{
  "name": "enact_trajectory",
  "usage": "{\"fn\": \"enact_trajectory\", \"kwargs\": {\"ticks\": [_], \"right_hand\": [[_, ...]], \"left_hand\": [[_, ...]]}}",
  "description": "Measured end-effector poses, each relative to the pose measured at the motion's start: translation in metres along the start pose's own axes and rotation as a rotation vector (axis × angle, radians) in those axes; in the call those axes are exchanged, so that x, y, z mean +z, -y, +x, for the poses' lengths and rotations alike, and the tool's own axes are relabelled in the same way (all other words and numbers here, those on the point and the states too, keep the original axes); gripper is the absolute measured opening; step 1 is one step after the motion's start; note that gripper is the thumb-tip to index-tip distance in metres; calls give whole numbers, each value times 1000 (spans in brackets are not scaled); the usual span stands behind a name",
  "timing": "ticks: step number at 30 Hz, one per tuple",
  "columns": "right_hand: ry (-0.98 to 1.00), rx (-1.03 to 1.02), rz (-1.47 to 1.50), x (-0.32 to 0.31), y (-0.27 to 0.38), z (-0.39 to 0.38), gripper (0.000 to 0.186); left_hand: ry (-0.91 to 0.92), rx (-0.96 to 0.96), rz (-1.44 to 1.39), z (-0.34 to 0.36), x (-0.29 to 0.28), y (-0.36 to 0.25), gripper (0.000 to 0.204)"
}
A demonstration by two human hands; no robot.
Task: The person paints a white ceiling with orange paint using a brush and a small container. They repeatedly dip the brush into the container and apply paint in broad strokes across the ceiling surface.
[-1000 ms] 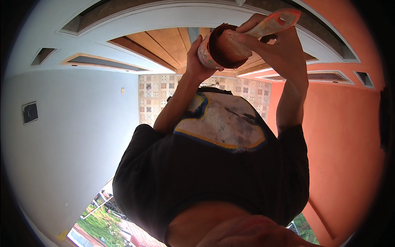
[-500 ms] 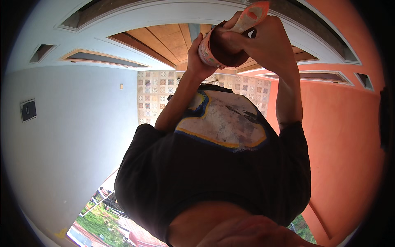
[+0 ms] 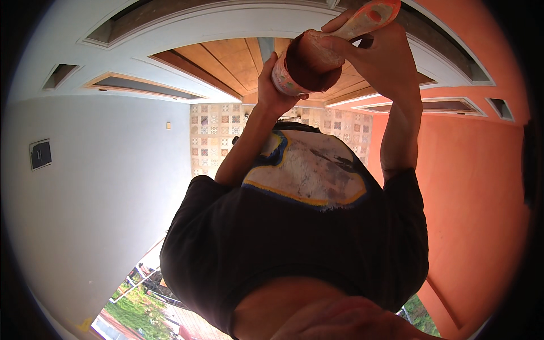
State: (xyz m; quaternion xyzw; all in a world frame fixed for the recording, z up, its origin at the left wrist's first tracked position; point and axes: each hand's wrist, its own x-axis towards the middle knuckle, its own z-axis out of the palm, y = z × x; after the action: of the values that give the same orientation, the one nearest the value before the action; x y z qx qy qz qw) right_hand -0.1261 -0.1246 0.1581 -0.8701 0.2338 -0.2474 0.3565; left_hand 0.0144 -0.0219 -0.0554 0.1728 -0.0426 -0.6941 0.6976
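My left hand (image 3: 273, 93) is wrapped round the side of a round paint tub (image 3: 288, 81), which is tilted so that its reddish-brown inside shows. In my right hand (image 3: 371, 59) is a paintbrush (image 3: 371, 18), its orange-smeared handle with a hanging hole pointing up and to the right. The wide head of the brush lies at the tub's mouth, partly inside it. Whether the bristle tips touch the paint is hidden by the rim.
Beyond the tub stands a wooden door (image 3: 226, 62) in a white frame. A grey-white wall (image 3: 113, 181) rises on the left, an orange wall (image 3: 470, 198) on the right. Patterned tiles (image 3: 218, 127) cover the floor. A dark switch plate (image 3: 40, 154) sits on the left wall.
My right hand has drawn the paintbrush up and to the right, so more of its head shows above the tub. My left hand and the tub have hardly moved.
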Motion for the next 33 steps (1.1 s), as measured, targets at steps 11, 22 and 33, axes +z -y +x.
{"fn": "enact_trajectory", "kwargs": {"ticks": [11,22,33], "right_hand": [[25,57,7,-6,-1,-7,18],[12,-57,44,-9,1,-15,15],[-20,-173,61,0,-5,-7,15]], "left_hand": [[77,-52,-66,1,-2,1,73],[101,-39,-76,-6,8,1,90],[131,-55,-49,-5,3,4,76]]}}
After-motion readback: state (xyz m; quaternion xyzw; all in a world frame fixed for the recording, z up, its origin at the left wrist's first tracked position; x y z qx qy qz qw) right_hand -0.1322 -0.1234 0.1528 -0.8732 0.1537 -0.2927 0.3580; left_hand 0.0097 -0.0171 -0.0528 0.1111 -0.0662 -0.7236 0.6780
